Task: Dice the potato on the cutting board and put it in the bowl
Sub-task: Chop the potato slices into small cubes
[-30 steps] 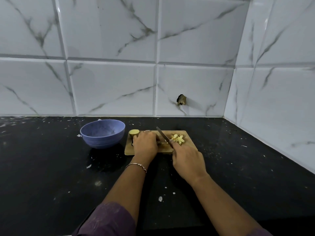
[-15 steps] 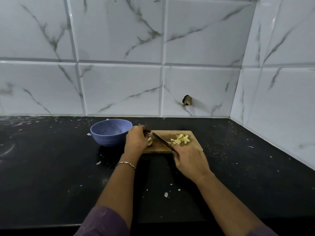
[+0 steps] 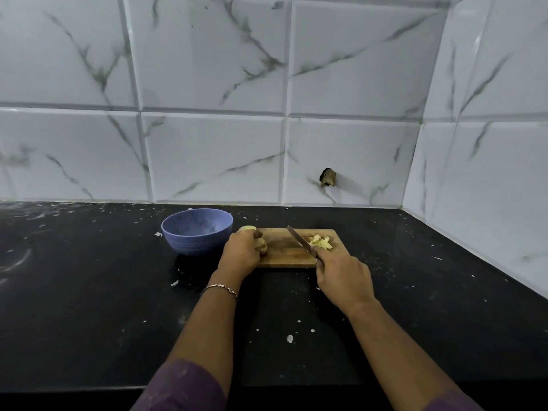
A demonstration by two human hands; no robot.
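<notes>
the cutting board (image 3: 284, 258) lies near the tiled wall (image 3: 213, 158), with bare black counter (image 3: 415, 280) off its right and near edges and the blue bowl (image 3: 197, 232) just off its left edge, while at its left end the left hand (image 3: 241, 253) curls round the pale cut potato (image 3: 262, 245) and the right hand (image 3: 341, 274) clasps the knife (image 3: 299, 238) beside yellowish dice (image 3: 321, 241) at its right end.

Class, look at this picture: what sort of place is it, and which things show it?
Most likely a home kitchen: a dark countertop backed by marble-look wall tiles, with a wooden cutting board, a knife and a blue bowl on it.
</notes>
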